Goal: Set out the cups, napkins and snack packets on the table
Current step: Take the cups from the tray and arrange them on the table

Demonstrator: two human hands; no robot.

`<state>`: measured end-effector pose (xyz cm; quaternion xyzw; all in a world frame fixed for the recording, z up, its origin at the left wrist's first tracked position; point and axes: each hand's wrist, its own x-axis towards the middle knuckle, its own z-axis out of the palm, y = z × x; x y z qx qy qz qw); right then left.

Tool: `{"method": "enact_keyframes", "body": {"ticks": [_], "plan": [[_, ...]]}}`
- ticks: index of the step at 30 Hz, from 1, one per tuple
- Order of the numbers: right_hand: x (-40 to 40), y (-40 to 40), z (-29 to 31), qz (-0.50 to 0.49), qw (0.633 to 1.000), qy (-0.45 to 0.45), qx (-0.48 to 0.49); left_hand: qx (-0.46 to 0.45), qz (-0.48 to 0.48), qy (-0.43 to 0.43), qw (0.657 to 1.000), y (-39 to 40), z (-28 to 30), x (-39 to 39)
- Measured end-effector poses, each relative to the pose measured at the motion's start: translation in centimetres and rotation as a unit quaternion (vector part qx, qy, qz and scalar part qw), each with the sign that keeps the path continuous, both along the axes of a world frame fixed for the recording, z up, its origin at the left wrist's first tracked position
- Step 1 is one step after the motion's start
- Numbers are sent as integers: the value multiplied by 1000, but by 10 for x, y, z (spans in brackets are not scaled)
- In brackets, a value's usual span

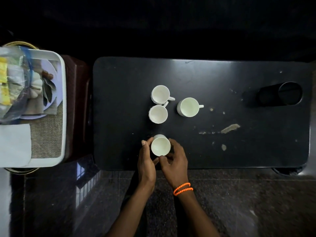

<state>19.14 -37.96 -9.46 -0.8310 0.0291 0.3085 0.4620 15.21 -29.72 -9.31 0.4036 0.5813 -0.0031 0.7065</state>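
Cup at lower centre of table, gripped by left hand and right hand together.

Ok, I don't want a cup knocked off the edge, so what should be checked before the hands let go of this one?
1. Cup held on both sides: ok, left hand and right hand wrap it.
2. Cup upright: ok, its opening faces up.
3. Base resting on the table: cannot tell, the fingers hide it.
4. Distance from the near table edge: not ok, it sits close to the edge.
5. Gap to the three other cups: ok, clearly apart.
6. Napkins and snack packets: not ok, still in the tray.
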Motion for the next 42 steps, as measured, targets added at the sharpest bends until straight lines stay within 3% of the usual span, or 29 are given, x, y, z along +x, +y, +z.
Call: {"method": "enact_keyframes", "body": {"ticks": [15,18,21,22,25,27,29,31,33,36,42], "plan": [[17,-10,-7,84,996,3,-14,7,100,26,995,3,6,-4],[34,-14,-2,90,995,-31,-14,93,140,54,984,-1,6,5],[69,-20,13,38,984,-170,-26,276,125,52,951,-7,16,20],[85,-21,19,20,973,-225,-39,295,113,24,949,-9,20,29],[141,-19,29,0,954,-294,-67,166,55,-51,983,-16,27,65],[172,-13,29,40,961,-265,-69,15,31,-59,998,-23,28,91],[194,-8,22,123,965,-216,-86,-70,30,-57,995,-33,25,112],[203,-9,11,186,962,-174,-98,-70,20,-50,996,-43,20,128],[203,-14,2,188,963,-165,-99,-44,7,-45,998,-50,14,139],[191,-28,-6,117,977,-149,-97,-10,-10,-21,1000,-51,7,146],[155,-58,-10,-81,996,-26,-23,8,-19,-25,999,-59,4,139]]}}
